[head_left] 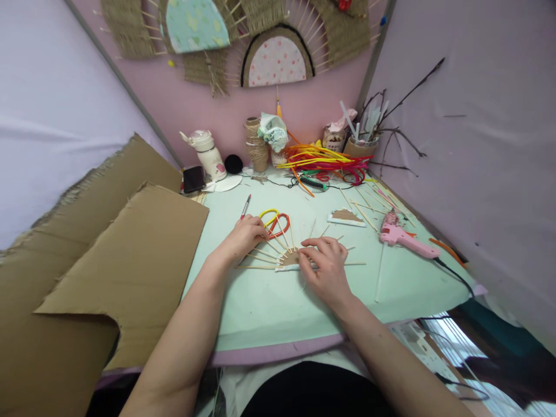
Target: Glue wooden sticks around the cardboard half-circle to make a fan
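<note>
A small cardboard half-circle (288, 260) with a pale lower edge lies flat on the green tabletop, thin wooden sticks fanning out from it. My left hand (249, 233) is at the upper left of the fan, its fingers bent together near the stick ends; what they hold, if anything, is too small to tell. My right hand (324, 260) rests over the right part of the half-circle, fingers spread and curved, covering some sticks. Scissors (278, 223) with yellow and red handles lie just behind the fan, beside a pen (246, 205).
Large cardboard sheets (143, 255) cover the left side. At the right lies a pink glue gun (406, 240) with its cord. Another cardboard half-circle (346, 217) and loose sticks lie behind my right hand. A bottle (209, 156), twine (257, 145) and pipe cleaners (325, 157) stand or lie at the back.
</note>
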